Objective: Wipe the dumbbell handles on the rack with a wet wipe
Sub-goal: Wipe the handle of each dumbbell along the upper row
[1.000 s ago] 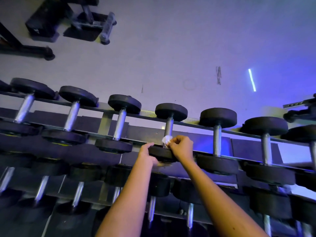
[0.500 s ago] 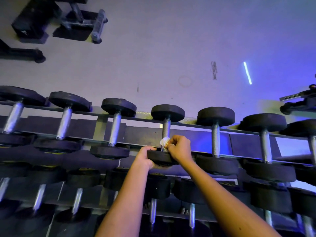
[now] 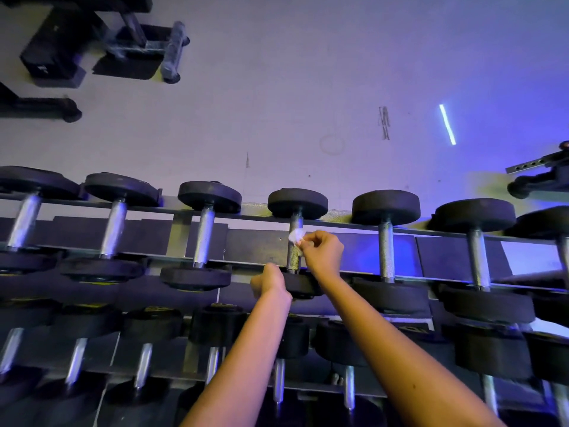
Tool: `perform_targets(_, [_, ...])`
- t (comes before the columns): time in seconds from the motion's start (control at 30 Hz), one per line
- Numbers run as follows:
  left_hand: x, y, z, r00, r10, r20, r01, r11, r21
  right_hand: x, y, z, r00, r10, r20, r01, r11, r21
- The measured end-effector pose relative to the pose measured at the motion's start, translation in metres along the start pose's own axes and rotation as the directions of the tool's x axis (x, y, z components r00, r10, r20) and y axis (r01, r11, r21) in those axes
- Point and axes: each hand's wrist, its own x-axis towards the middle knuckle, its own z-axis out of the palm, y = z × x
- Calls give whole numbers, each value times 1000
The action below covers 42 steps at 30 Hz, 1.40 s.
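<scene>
Your right hand point(image 3: 323, 252) pinches the wipe point(image 3: 296, 236) against the handle point(image 3: 293, 260) of the fourth dumbbell from the left in view, top row of the rack point(image 3: 258, 248). Your left hand point(image 3: 271, 282) grips that dumbbell's near head point(image 3: 303, 286).

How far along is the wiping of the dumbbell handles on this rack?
Done: nothing shows which handles are wiped. In hand: the right hand pinches the wet wipe against the fourth top-row handle from the left; the left hand grips its near head. Left: probably the lower-row handles.
</scene>
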Motion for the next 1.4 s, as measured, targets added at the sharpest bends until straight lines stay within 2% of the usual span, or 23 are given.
perform_targets(0.17, [-6, 11, 2, 985, 141, -96, -125, 979, 163, 35, -30, 8, 997, -55, -63, 53, 998, -38])
perform_targets(0.37, [-10, 9, 1, 957, 256, -140, -212, 940, 267, 19, -9, 7, 999, -30, 14, 32, 981, -193])
perform_targets(0.53, [-10, 10, 4, 947, 272, -169, -220, 936, 274, -20, 11, -6, 991, 29, 128, -3, 981, -193])
perform_targets(0.73, [-10, 10, 5, 947, 276, -164, -224, 934, 277, 5, -11, 1, 1000, -23, 20, 25, 991, -132])
perform_targets(0.83, [-9, 9, 6, 951, 267, -156, -220, 938, 267, 29, -27, 0, 999, -53, 12, 54, 992, -118])
perform_targets(1.0, [-4, 8, 7, 952, 263, -155, -219, 943, 251, 41, -27, -2, 994, -53, 91, 70, 980, -188])
perform_targets(1.1, [-3, 8, 8, 949, 269, -166, -219, 938, 267, 24, -8, -5, 985, -18, 174, 69, 955, -287])
perform_targets(1.2, [-1, 7, 9, 946, 278, -166, -227, 936, 270, -1, 7, -9, 972, 29, 235, 46, 951, -305])
perform_targets(1.4, [1, 7, 7, 948, 281, -151, -234, 934, 271, -14, -4, -7, 990, -53, 134, 82, 973, -217])
